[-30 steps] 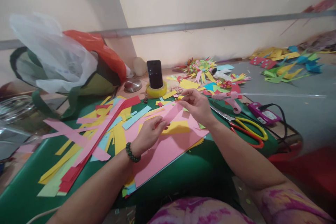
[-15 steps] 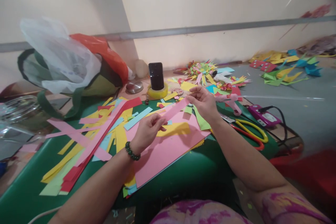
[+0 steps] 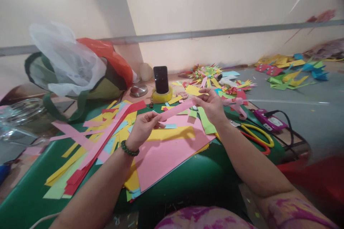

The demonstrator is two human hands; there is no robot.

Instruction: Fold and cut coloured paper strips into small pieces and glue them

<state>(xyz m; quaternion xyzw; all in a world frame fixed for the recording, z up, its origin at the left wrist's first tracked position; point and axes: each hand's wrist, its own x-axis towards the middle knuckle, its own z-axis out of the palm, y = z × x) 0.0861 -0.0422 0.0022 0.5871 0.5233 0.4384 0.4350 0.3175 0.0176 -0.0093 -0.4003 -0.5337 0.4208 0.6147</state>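
A pink paper strip (image 3: 177,110) is stretched between my two hands, above a stack of coloured sheets with a pink sheet (image 3: 163,161) on top. My left hand (image 3: 143,127), with a dark green bead bracelet at the wrist, pinches the strip's left end. At its right end, my right hand (image 3: 211,106) grips it between thumb and fingers. Beneath the strip, a yellow paper strip (image 3: 172,133) lies across the stack, with a small light blue piece close to my left fingers. Pink, red, yellow and green strips (image 3: 99,139) lie in a loose pile to the left.
Scissors (image 3: 258,134) with yellow and orange handles and a pink glue gun (image 3: 238,104) lie right of my right hand. A phone (image 3: 161,79) stands behind a yellow tape roll (image 3: 162,96). A bag (image 3: 107,78) sits back left; a purple box (image 3: 270,120) with a cord is at right.
My left hand has moved left along the pink strip, so a longer length now spans between my hands. My right hand has barely moved. The view has tilted slightly upward.
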